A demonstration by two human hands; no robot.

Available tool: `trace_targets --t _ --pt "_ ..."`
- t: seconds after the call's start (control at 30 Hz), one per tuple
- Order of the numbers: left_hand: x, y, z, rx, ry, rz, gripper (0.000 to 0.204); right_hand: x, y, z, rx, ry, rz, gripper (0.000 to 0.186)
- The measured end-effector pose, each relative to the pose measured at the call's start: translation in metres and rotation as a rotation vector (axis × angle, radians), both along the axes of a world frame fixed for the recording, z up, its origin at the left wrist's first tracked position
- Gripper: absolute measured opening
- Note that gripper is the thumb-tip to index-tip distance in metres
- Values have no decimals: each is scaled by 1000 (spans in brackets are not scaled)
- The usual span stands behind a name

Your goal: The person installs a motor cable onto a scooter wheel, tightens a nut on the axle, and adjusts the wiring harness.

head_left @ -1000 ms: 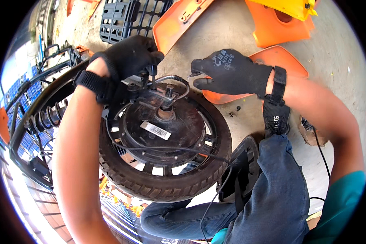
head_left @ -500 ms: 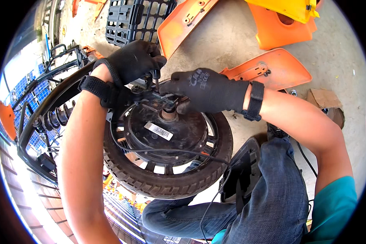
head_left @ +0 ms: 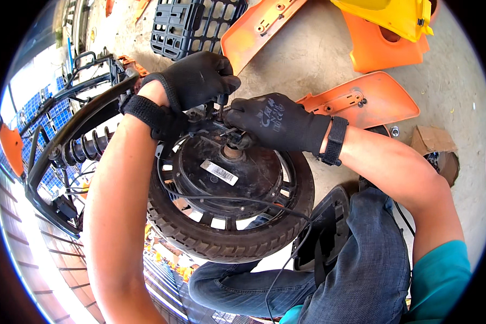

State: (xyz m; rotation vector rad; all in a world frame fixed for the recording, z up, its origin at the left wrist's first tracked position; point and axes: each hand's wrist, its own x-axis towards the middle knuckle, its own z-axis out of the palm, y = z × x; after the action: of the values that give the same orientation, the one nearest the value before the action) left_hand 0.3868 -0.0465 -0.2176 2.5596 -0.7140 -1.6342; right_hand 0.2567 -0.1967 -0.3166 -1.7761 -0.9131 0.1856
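My left hand (head_left: 202, 81), in a black glove, is closed around a black-handled screwdriver (head_left: 222, 99). The tool stands upright over the dark metal bracket and arm (head_left: 200, 128) beside the wheel's axle (head_left: 233, 151). My right hand (head_left: 272, 121), also gloved in black, has its fingers curled at the same bracket, close to the screwdriver's tip. What its fingertips grip is hidden. Below both hands, a hub-motor wheel (head_left: 183, 170) with a knobby black tyre (head_left: 227, 244) lies tilted. A white label (head_left: 219, 172) is on its hub, and a black cable (head_left: 243, 200) crosses it.
On the left is a black tubular frame (head_left: 40, 156) with a coil shock absorber (head_left: 86, 147). Orange panels (head_left: 380, 100), a yellow panel (head_left: 386, 16) and a black plastic grate (head_left: 181, 29) lie beyond. A cardboard box (head_left: 434, 141) sits at right, near a black plastic part (head_left: 335, 216).
The wheel, frame and both hands appear slightly farther right in the view. My left hand stays closed on the screwdriver, and my right hand stays at the bracket.
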Motion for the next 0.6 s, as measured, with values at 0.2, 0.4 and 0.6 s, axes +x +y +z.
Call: trace_targets --t 0.2,0.4,0.6 --pt "-8 -13 1 22 -94 87 28 -2 0 -4 -2 -39 -63 46" --pt "-8 -2 -3 -67 -59 46 32 -11 -4 -2 0 60 -68 43" --pt "-9 -4 7 80 -31 293 33 -4 -44 31 -177 596 60 33"
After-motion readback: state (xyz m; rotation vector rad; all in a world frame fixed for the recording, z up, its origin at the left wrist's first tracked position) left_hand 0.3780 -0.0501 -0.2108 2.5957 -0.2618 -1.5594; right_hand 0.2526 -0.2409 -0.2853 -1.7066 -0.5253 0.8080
